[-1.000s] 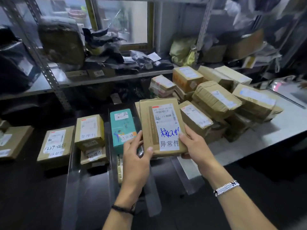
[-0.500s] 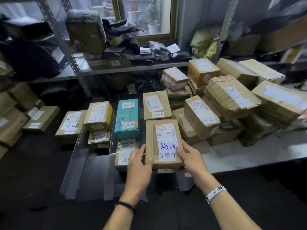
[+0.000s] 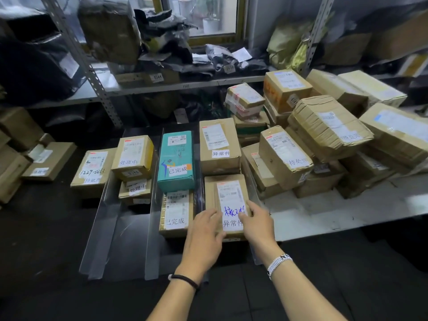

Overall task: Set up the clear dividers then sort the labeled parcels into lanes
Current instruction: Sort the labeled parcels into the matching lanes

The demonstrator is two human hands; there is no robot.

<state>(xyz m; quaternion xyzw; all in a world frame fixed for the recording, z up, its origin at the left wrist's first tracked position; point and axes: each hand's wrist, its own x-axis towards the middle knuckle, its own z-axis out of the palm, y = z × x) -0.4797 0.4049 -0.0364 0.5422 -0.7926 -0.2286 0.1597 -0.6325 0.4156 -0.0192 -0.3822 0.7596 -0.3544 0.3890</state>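
Observation:
A flat brown parcel point(image 3: 228, 193) with a white label and blue handwriting lies in the rightmost lane, just in front of another brown parcel point(image 3: 218, 144). My left hand point(image 3: 205, 235) rests on its near left corner and my right hand point(image 3: 258, 222) on its near right edge, fingers spread flat. Clear dividers point(image 3: 152, 218) stand upright and form the lanes. The middle lane holds a teal box point(image 3: 177, 162) and a brown parcel point(image 3: 176, 213). The left lane holds two stacked brown boxes point(image 3: 135, 156).
A heap of brown labeled parcels point(image 3: 324, 144) covers the grey table point(image 3: 335, 209) on the right. A flat parcel point(image 3: 92, 170) lies left of the lanes, with more boxes point(image 3: 14, 158) at the far left. A metal shelf point(image 3: 162, 85) with bags stands behind.
The handwritten parcel went from held in the air to lying in the right lane. My hands lowered with it and now lie on its near end.

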